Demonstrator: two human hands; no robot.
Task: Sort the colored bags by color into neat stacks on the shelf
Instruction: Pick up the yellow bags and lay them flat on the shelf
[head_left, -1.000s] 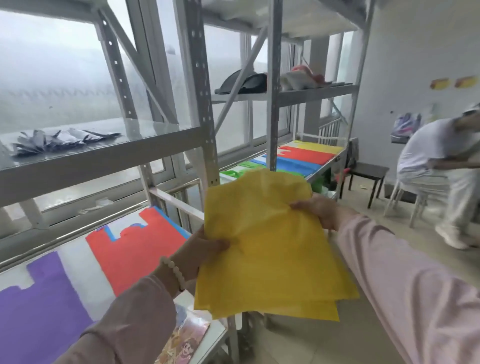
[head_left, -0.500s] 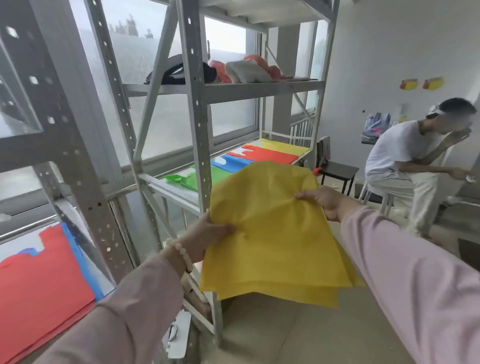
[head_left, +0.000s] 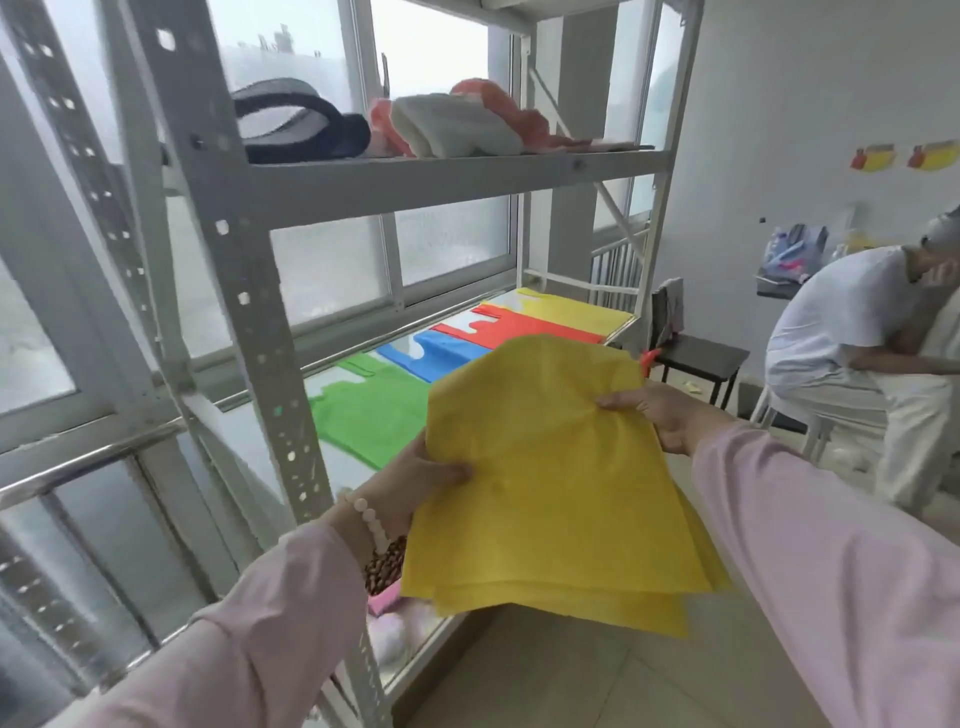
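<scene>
A stack of yellow bags (head_left: 550, 499) hangs in front of me over the front edge of the white shelf (head_left: 363, 467). My left hand (head_left: 415, 483) grips its left edge, thumb on top. My right hand (head_left: 654, 415) pinches its upper right edge. Flat on the shelf lie a green stack (head_left: 374, 410), a blue stack (head_left: 441, 353), a red stack (head_left: 514, 325) and, farthest away, a yellow stack (head_left: 576, 312), in a row from near to far.
A grey perforated upright (head_left: 249, 322) stands just left of my left hand. The upper shelf (head_left: 457, 176) holds a dark cap and folded cloths. A person in white sits at the right beside a black stool (head_left: 701, 358). Tiled floor lies below.
My view has swung right and closer along the rack. The purple and near red stacks have left the view, and the green-to-yellow row is nearer. Both hands keep hold of the yellow bags.
</scene>
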